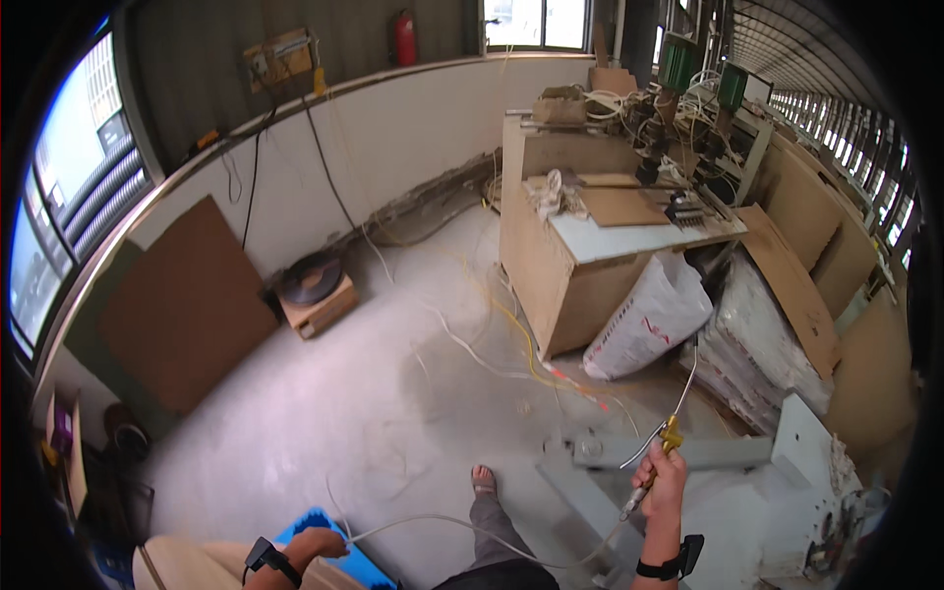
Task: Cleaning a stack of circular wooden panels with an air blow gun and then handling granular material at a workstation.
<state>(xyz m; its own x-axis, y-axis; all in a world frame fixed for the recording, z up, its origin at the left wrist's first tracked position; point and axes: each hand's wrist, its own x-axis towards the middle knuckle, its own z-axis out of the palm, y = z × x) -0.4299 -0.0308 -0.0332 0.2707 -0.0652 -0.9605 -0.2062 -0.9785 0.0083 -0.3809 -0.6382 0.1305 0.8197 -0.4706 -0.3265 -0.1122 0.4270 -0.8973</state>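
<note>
My right hand [665,478] is closed around the handle of an air blow gun [672,433], brass-coloured with a long thin metal nozzle pointing up and away. From the gun's lower end a pale air hose [442,517] loops leftward across my legs. My left hand [320,542] is closed on that hose, low at the left, just above a blue plastic crate [366,566]. What the crate holds is mostly hidden by my hand and arm. Below the blow gun stands a grey metal machine frame [728,511], with a flat beam running across it.
A workbench [551,285] bears rags, cardboard and drill-like machines. A white sack [654,315] and plastic-wrapped stacks [757,324] lean beside it. Yellow and white hoses [516,329] trail over the floor. At left are a brown board [187,305] and a carton [324,307] with a black coil.
</note>
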